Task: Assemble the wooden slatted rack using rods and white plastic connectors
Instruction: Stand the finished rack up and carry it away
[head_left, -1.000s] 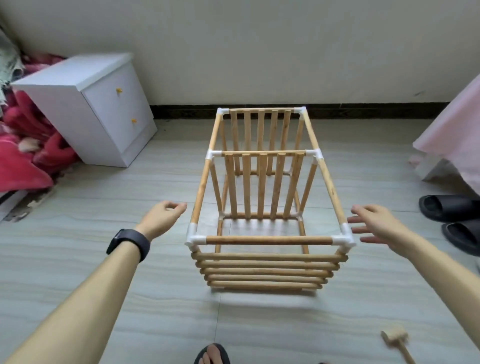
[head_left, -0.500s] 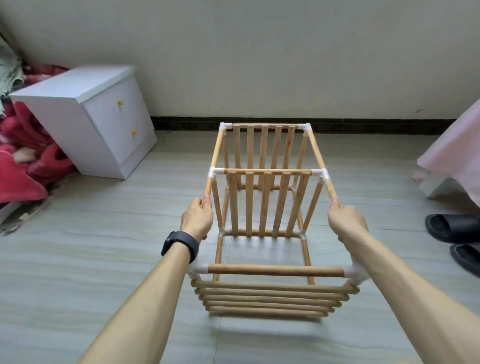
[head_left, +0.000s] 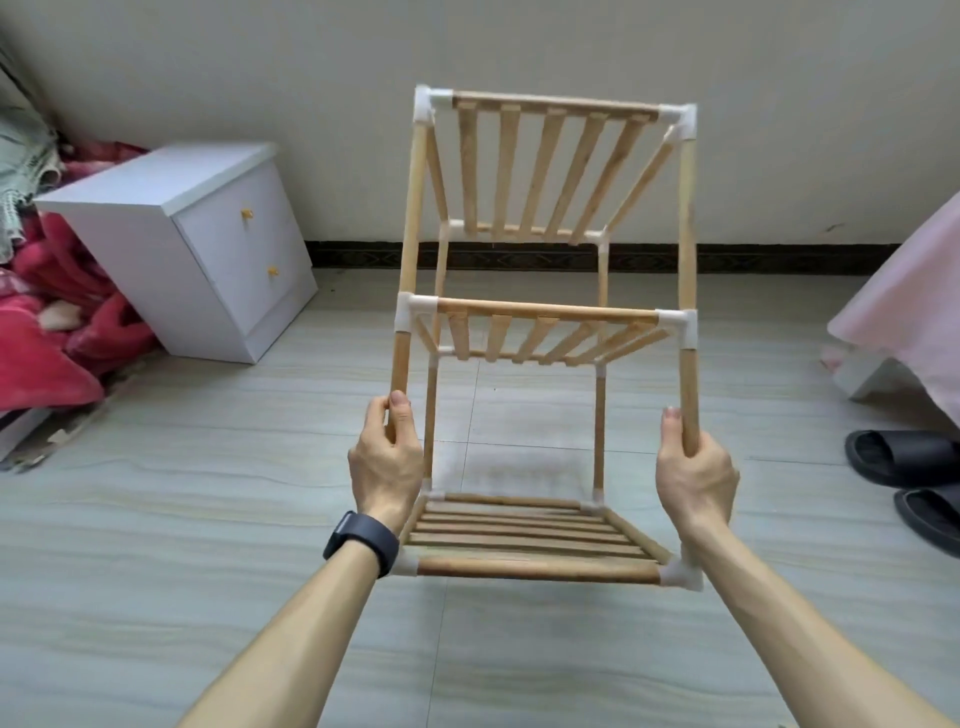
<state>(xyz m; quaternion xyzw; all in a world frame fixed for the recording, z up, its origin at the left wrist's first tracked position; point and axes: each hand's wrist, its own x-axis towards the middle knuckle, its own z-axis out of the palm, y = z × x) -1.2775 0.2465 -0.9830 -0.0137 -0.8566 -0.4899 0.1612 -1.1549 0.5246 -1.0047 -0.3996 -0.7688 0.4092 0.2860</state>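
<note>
Well to the left of the left hand (head_left: 387, 457): red blanket (head_left: 47, 358) and white cabinet (head_left: 176, 239) on the floor (head_left: 208, 519), no part of the job. Left hand itself, black watch (head_left: 363, 540) at the wrist, curled round the near left rod (head_left: 399, 364), thumb laid up along the wood, just below the middle white connector (head_left: 413, 306). Between the two hands: the wooden rack (head_left: 545, 310), now lifted and tipped upright (half a second ago lying flat on the floor, a second ago with both hands spread and clear of it). Three slatted shelves in place, bottom shelf (head_left: 519, 535) down by the wrists, top shelf (head_left: 545, 166) high above the hands; whether the far feet touch the floor, cannot tell. Right hand (head_left: 693, 473) clenched likewise on the near right rod (head_left: 689, 395), thumb along it. Beyond the right hand: black slippers (head_left: 904, 457) and a pink cloth (head_left: 904, 312). Reads as assembly all but finished: visible corners capped in white, nothing loose in view, so probably only standing it square and checking the joints left.
</note>
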